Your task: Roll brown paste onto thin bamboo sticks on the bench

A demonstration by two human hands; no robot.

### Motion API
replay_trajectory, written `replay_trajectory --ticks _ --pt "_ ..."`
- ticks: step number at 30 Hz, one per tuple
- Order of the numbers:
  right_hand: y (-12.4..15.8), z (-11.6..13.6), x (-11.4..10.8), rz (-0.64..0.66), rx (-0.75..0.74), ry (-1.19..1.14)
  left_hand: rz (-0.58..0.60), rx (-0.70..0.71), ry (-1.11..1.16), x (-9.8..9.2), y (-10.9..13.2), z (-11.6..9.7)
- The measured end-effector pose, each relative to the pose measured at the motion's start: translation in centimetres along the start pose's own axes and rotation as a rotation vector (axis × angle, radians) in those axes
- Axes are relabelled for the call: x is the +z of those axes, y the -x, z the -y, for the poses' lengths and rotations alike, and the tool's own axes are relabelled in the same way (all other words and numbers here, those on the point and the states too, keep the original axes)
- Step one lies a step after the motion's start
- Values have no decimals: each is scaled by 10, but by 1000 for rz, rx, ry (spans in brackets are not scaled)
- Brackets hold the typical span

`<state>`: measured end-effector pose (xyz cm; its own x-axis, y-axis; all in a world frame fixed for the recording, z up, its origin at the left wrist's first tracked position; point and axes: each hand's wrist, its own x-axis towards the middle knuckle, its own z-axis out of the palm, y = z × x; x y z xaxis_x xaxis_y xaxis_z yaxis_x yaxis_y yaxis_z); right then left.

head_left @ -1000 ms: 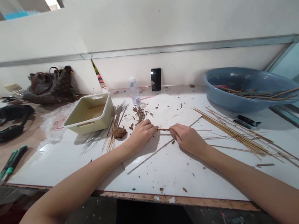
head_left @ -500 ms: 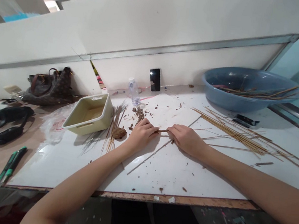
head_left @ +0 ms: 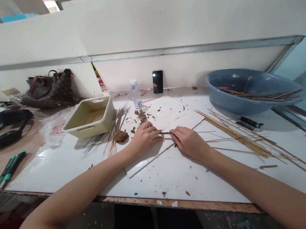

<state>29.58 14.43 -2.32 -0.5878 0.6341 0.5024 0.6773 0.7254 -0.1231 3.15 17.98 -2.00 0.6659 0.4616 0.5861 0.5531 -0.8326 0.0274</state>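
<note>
Pressure should be light and even: left hand (head_left: 146,136) and right hand (head_left: 187,139) narrowly grip one thin dark-brown stick (head_left: 165,133), right of the rectangular pale-yellow plastic tub (head_left: 107,118).

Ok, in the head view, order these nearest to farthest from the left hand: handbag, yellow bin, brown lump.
1. Brown lump: just left of the left hand.
2. Yellow bin: farther left, past the thin sticks.
3. Handbag: farthest, at the back left.
</note>
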Motion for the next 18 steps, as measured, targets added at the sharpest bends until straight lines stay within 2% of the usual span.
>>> replay_trajectory --ticks 7,18 --pt "0 2 2 18 -25 25 1 20 -13 1 1 -6" --pt "-1 7 4 -91 -52 -96 -18 77 -31 -2 1 -13"
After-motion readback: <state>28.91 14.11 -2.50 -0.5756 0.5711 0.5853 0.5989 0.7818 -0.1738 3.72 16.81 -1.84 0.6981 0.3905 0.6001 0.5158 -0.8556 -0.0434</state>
